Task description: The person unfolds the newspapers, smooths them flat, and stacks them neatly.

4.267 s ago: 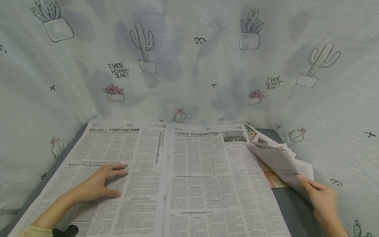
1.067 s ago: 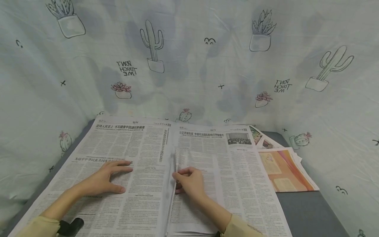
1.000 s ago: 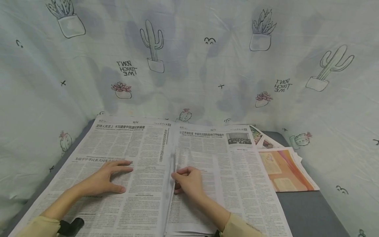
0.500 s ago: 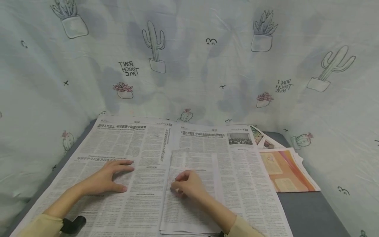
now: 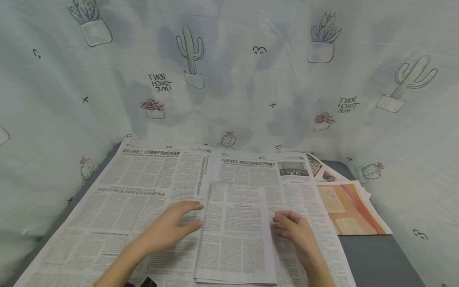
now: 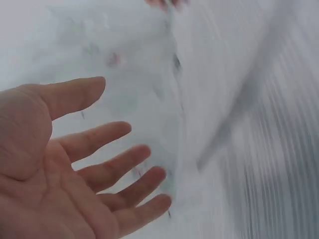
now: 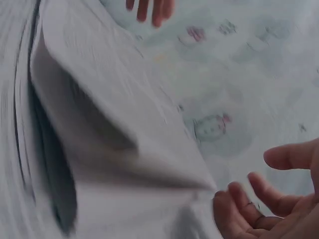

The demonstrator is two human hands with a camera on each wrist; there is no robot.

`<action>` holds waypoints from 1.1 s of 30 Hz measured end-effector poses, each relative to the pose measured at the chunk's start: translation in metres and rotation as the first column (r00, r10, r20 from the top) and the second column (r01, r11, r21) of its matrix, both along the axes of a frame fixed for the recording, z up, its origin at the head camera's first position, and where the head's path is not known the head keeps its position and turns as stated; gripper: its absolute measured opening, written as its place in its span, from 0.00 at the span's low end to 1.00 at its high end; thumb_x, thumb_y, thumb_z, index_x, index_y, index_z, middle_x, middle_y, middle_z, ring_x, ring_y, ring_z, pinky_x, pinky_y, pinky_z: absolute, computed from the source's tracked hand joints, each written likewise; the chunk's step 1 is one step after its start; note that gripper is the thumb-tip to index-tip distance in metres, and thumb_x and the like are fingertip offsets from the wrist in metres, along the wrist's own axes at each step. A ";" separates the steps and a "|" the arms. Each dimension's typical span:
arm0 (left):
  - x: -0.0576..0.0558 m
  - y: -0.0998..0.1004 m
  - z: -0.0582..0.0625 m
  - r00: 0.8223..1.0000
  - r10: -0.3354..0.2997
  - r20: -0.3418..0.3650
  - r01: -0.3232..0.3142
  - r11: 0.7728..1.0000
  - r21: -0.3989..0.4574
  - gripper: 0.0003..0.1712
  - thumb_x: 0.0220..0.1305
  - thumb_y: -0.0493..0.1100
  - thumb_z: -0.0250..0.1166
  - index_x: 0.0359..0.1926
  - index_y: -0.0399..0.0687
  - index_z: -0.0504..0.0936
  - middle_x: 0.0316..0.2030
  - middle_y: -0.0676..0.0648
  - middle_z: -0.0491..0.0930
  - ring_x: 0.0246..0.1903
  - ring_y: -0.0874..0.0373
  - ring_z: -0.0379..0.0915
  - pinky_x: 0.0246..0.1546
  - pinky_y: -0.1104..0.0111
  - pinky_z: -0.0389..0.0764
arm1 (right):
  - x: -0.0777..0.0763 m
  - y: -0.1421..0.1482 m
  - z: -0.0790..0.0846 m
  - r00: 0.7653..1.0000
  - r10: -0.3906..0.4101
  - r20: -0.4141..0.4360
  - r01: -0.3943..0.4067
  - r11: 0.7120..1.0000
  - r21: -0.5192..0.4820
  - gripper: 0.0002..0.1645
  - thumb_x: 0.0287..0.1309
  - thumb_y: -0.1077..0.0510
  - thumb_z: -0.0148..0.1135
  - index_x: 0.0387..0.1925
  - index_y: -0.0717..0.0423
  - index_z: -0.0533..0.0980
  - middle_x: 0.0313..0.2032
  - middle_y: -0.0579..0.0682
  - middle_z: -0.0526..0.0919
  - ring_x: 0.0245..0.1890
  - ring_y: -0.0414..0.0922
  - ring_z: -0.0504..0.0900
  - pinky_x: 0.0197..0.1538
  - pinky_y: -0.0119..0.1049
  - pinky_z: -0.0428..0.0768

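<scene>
A folded newspaper (image 5: 234, 235) lies on the right page of a large spread newspaper (image 5: 143, 171). To its left is my left hand (image 5: 168, 227), fingers apart and holding nothing; the left wrist view shows the same open palm (image 6: 65, 184). On the other side, my right hand (image 5: 299, 239) is just off the folded paper's right edge with fingers loosely bent. Nothing sits between thumb and fingers of that right hand (image 7: 271, 209) in the right wrist view, where the folded newspaper (image 7: 119, 124) has its layers standing apart at the near end.
Orange printed sheets (image 5: 353, 209) and other papers lie at the right, partly under the spread newspaper. A grey tabletop (image 5: 376, 259) shows at the right. A pale curtain (image 5: 229, 71) with cactus prints stands behind and at both sides.
My right hand brought the folded newspaper from the right pile onto the spread, released it and moved to its right side. My left hand has left the left page's middle and shifted right.
</scene>
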State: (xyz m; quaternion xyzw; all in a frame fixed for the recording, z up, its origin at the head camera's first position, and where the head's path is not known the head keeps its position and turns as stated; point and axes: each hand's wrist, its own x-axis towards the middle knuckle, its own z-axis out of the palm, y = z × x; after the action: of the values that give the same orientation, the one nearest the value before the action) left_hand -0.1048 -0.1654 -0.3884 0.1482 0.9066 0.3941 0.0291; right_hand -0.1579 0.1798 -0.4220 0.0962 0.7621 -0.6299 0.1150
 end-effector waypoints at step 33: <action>0.010 0.109 -0.066 0.914 -0.122 0.387 -0.101 0.855 0.508 0.17 0.71 0.46 0.60 0.55 0.42 0.80 0.49 0.49 0.81 0.48 0.55 0.76 0.50 0.58 0.77 | 0.003 0.031 -0.021 0.921 0.327 0.212 -0.180 0.840 -0.511 0.31 0.73 0.53 0.54 0.66 0.72 0.65 0.61 0.64 0.72 0.58 0.53 0.75 0.60 0.47 0.73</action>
State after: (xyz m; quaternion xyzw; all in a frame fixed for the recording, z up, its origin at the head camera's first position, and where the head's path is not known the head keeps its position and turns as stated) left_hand -0.0951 -0.0562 -0.4544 0.0707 0.7400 0.6449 0.1776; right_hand -0.1552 0.2106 -0.4427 0.0535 0.5614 -0.7573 0.3293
